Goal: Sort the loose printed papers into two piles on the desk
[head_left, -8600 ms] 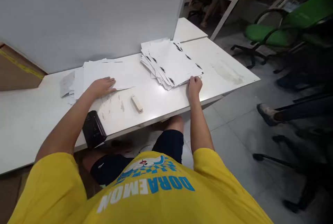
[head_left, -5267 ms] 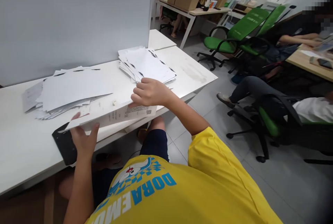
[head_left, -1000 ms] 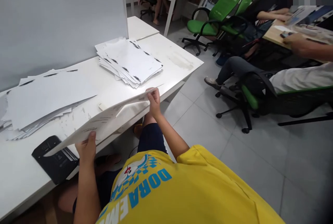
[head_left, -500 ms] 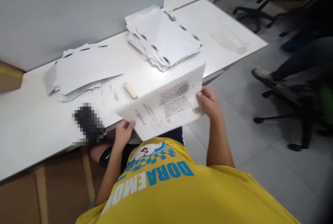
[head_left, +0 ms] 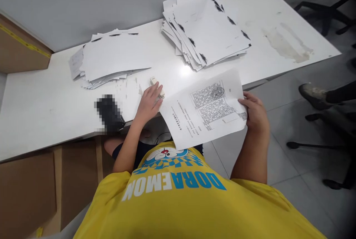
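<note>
My right hand pinches the right edge of a printed sheet of paper, thumb on top. The sheet carries a dense block of text, a round stamp and a crease, and tilts over my lap at the desk's front edge. My left hand lies at the desk edge with its fingers apart, fingertips over a small cream-coloured oblong object with a metal-looking end. That object is partly covered by the fingers, and I cannot tell its kind. The sheet's left edge is close to my left thumb.
A tall paper stack with black marks along its edges sits at the back of the white desk. A lower paper stack lies to the left. Near the front edge is a blurred-out black object. Cardboard boxes stand below; a person's shoe shows at right.
My left hand has let go of the sheet and moved up to the cream object. My right hand still holds the sheet, which now faces up more. The view has shifted.
</note>
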A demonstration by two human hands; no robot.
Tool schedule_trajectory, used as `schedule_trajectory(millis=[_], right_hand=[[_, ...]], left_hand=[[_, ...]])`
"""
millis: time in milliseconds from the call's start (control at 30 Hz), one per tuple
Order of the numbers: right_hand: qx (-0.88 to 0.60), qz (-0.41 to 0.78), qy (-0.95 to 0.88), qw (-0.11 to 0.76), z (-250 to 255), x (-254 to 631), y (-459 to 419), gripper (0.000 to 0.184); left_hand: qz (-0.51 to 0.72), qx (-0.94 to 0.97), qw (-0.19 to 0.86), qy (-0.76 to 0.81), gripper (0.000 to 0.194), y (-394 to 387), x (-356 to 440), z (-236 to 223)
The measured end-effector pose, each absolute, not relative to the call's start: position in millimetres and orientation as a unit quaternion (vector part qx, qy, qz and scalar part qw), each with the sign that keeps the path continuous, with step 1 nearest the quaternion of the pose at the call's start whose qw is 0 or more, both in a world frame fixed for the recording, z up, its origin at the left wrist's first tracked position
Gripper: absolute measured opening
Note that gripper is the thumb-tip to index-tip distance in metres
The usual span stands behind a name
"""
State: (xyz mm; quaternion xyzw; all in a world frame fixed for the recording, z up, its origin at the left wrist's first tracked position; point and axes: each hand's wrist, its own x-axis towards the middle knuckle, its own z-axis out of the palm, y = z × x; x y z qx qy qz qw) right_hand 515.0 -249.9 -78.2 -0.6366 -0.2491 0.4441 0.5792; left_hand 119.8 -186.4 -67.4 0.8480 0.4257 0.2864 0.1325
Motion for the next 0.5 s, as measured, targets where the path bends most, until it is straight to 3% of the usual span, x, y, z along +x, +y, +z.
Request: schedule_trajectory(millis=[233, 500], right_hand=[[-0.663, 0.438, -0.238, 0.559, -72, 516, -233, 0.049], [-0.699, 0.425, -0.251, 0.518, -71, 520, -226, 0.040]], left_hand=[[0.234, 0.852, 0.157, 0.441, 0.056, -188, 119, -73], [0.236, 0.850, 0.158, 0.443, 0.054, -187, 122, -77]])
